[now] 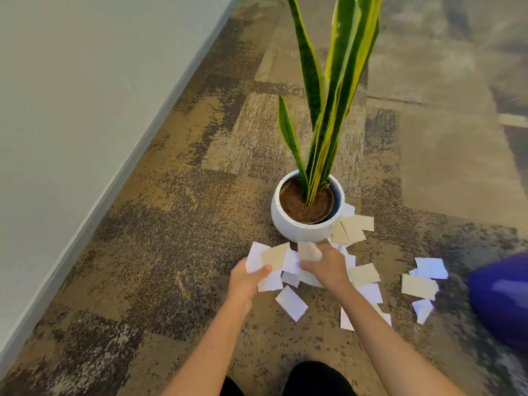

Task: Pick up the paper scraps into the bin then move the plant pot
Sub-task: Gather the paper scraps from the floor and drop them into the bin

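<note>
Two bare forearms reach forward and down from the bottom edge, side by side. The left hand (245, 278) is curled closed, thumb pressed across the top. The right hand (324, 265) is also closed, fingers bunched, knuckles facing up.

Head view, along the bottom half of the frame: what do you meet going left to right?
Wall → left hand → right hand → tan scrap → purple bin.

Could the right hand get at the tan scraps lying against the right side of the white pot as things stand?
Probably yes: the right hand, shut on a tan scrap, is just short of those tan scraps beside the pot, with nothing between.
</note>
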